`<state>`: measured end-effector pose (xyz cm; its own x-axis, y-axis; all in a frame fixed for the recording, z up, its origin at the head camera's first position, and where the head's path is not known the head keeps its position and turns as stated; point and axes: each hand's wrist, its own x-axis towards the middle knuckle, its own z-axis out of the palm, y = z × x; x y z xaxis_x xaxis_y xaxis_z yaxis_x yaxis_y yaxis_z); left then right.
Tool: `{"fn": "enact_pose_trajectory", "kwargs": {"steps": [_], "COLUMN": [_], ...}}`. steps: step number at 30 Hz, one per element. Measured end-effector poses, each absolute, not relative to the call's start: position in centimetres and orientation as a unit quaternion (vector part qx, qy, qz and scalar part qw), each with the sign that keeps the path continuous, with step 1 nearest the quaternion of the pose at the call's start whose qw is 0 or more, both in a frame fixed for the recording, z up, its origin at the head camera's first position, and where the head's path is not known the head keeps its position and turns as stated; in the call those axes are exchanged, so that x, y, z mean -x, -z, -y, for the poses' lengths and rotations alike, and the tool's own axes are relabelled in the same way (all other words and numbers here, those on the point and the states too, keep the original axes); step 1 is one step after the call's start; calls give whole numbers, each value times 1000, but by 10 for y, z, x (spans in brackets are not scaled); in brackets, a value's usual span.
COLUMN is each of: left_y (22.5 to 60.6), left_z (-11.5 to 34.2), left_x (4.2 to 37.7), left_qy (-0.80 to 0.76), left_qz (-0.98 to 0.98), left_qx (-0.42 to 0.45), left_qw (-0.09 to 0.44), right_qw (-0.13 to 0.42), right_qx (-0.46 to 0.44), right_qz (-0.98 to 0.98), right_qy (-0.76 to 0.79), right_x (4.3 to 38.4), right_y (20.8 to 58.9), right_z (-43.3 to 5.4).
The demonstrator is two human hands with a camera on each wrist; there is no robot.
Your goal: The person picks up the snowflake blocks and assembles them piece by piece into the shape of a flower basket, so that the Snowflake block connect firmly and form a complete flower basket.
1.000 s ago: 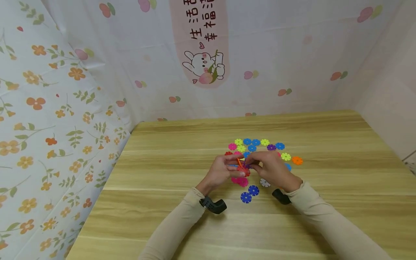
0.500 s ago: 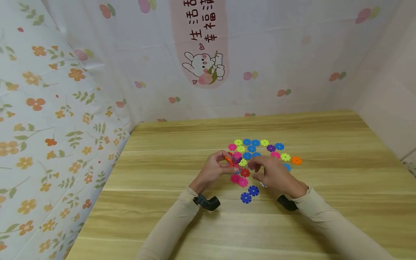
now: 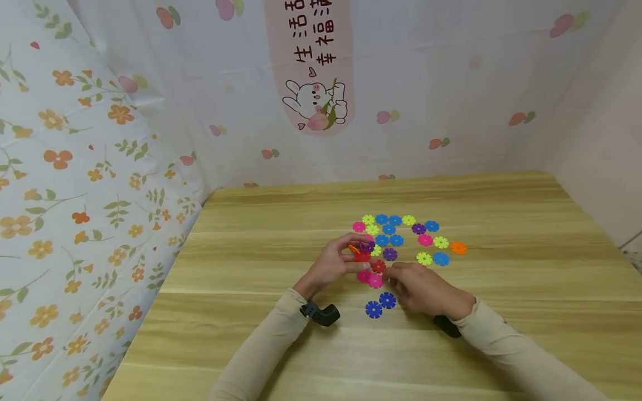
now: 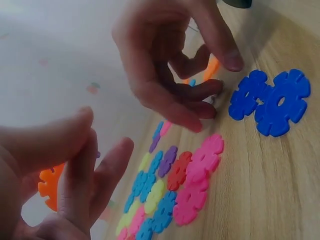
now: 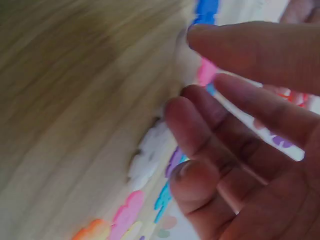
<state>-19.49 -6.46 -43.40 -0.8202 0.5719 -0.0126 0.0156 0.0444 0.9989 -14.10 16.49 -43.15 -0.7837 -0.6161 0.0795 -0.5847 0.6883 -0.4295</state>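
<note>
My left hand [image 3: 331, 263] pinches a small joined cluster of plastic snowflake discs. The cluster shows a red disc [image 3: 361, 256], a purple disc [image 3: 369, 247] and an orange disc [image 4: 48, 186], partly hidden behind the fingers. Low over the table, my right hand [image 3: 425, 288] has its thumb and fingers apart and loosely bent, with nothing between them. Two dark blue discs [image 3: 373, 309] lie close to its fingertips, touching or nearly so. A white disc [image 5: 150, 152] lies under the right hand, hidden in the head view.
Beyond the hands, several loose discs lie flat: light blue discs [image 3: 389, 229], pink discs [image 3: 375, 281], a red disc [image 3: 378, 267], a yellow-green disc [image 3: 424, 258] and an orange disc [image 3: 458, 248]. A patterned cloth [image 3: 426, 83] hangs behind the wooden table [image 3: 261, 234].
My left hand has drawn left with the cluster, away from the right hand. My right hand has let go of the cluster and come down nearer. The dark blue discs have shifted slightly left and nearer.
</note>
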Motion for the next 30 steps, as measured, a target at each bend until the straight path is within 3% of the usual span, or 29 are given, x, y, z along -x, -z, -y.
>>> {"fn": "enact_pose_trajectory", "kwargs": {"steps": [10,22,25,30], "left_y": [433,439,438,438], "left_z": [59,57,59,60], "left_x": [193,195,195,195], "left_qy": [-625,-575,-553,-557], "left_qz": [-722,-759,-774,-771], "left_qx": [-216,-260,-274,-280], "left_qw": [204,160,140,135], "right_qw": [48,88,63,-35], "right_qx": [324,295,253,197], "right_qz": [-924,-874,-861,-859], "right_qy": [197,375,437,472], "right_x": [138,149,154,161], "right_y": [432,430,426,422], "right_z": [-158,-161,-164,-166]}}
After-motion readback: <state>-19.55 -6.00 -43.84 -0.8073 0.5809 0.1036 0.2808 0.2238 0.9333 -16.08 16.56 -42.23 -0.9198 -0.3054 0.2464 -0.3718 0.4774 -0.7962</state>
